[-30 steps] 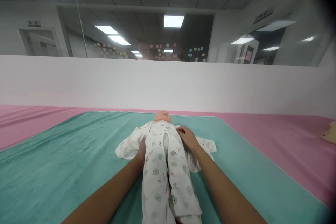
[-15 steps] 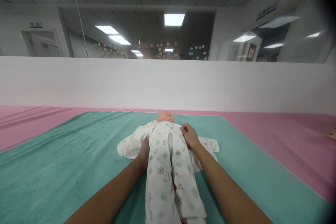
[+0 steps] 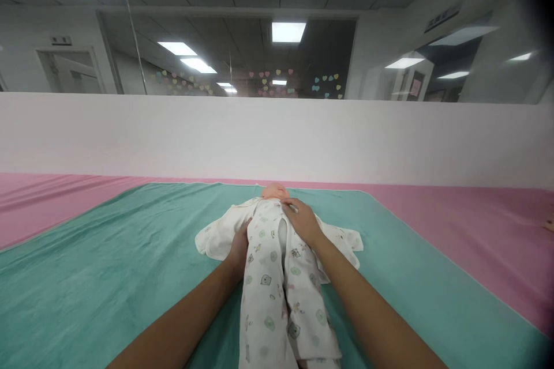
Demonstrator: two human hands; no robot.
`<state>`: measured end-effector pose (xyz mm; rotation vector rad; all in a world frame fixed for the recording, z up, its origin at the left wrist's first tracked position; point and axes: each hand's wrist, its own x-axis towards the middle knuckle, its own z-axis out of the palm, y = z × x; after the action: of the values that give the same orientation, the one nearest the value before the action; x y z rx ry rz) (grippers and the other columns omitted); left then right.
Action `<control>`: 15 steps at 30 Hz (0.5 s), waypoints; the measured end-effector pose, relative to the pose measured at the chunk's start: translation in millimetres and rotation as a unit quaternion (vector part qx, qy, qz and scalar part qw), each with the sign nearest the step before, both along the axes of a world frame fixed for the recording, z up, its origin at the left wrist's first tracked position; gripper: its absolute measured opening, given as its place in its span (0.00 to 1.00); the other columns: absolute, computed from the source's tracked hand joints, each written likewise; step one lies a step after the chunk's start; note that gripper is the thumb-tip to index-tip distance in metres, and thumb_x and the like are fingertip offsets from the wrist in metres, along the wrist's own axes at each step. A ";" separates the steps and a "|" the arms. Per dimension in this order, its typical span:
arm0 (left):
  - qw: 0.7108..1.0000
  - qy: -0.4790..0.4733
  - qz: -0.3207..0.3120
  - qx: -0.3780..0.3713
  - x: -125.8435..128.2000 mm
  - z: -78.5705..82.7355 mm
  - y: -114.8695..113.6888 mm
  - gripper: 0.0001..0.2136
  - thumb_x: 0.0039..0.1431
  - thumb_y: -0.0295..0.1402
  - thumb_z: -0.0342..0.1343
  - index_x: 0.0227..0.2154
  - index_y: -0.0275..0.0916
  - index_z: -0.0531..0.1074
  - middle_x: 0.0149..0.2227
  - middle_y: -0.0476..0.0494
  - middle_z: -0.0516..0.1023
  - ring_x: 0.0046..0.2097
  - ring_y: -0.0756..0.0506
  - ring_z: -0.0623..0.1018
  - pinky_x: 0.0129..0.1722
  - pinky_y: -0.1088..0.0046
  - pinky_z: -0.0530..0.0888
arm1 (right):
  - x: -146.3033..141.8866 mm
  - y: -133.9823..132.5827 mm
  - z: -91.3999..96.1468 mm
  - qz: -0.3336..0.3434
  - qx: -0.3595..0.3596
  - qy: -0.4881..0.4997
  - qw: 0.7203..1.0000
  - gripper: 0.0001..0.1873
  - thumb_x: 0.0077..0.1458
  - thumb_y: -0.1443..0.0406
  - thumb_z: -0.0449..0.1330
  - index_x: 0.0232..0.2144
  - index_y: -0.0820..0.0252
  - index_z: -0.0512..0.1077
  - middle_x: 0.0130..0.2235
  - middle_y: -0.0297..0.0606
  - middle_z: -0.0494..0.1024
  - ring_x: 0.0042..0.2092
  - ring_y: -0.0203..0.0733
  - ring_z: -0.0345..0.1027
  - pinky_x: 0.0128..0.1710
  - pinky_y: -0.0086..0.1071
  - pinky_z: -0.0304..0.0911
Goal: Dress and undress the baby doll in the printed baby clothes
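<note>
A baby doll point(image 3: 274, 191) lies on its back on a teal blanket point(image 3: 108, 253), head away from me. It wears a white top with sleeves spread and white printed trousers point(image 3: 277, 288) that run toward me. My left hand point(image 3: 239, 245) is tucked against the doll's left side at the waist, its fingers hidden under the cloth. On the doll's chest, just below the neck, rests my right hand point(image 3: 300, 220), fingers curled onto the cloth at the trousers' top edge.
The teal blanket lies over a pink sheet point(image 3: 454, 213) that spreads to both sides. A low white wall point(image 3: 277, 138) runs across behind the bed, with glass panels above it. A small tan object point(image 3: 549, 222) shows at the far right edge.
My right hand has slid from the doll's right side up and inward onto its chest near the neck. The left hand stays at the doll's side. The view has shifted slightly.
</note>
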<state>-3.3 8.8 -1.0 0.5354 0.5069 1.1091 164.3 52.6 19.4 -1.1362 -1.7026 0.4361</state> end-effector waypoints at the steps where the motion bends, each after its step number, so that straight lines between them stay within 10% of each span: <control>1: 1.000 0.004 -0.007 0.011 -0.3 0.8 0.6 0.13 0.54 0.40 0.52 0.34 0.34 0.73 0.28 0.43 0.77 0.33 0.43 0.75 0.36 0.68 0.70 | -6.3 -5.7 5.1 0.038 0.009 -0.026 0.999 0.14 0.53 0.61 0.50 0.38 0.53 0.72 0.47 0.33 0.73 0.50 0.40 0.63 0.52 0.34 0.54; 9: 0.998 -0.004 0.001 0.069 -2.3 -5.7 14.1 0.11 0.53 0.34 0.55 0.35 0.32 0.75 0.31 0.41 0.79 0.35 0.45 0.76 0.42 0.72 0.68 | -24.4 -22.2 9.7 0.125 0.056 -0.169 0.976 0.17 0.57 0.60 0.48 0.46 0.52 0.70 0.54 0.34 0.67 0.58 0.44 0.54 0.57 0.41 0.48; 15: 0.998 0.032 0.027 0.053 -3.4 -1.0 8.5 0.07 0.49 0.31 0.59 0.30 0.33 0.76 0.28 0.42 0.79 0.40 0.42 0.76 0.47 0.72 0.65 | -30.5 -12.3 17.1 0.009 0.015 -0.220 0.975 0.19 0.58 0.58 0.44 0.48 0.51 0.67 0.51 0.35 0.69 0.52 0.42 0.60 0.49 0.34 0.55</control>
<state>-6.7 17.4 -2.0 0.6550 0.5228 1.1790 133.8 40.3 36.5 -1.2610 -2.0932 0.1742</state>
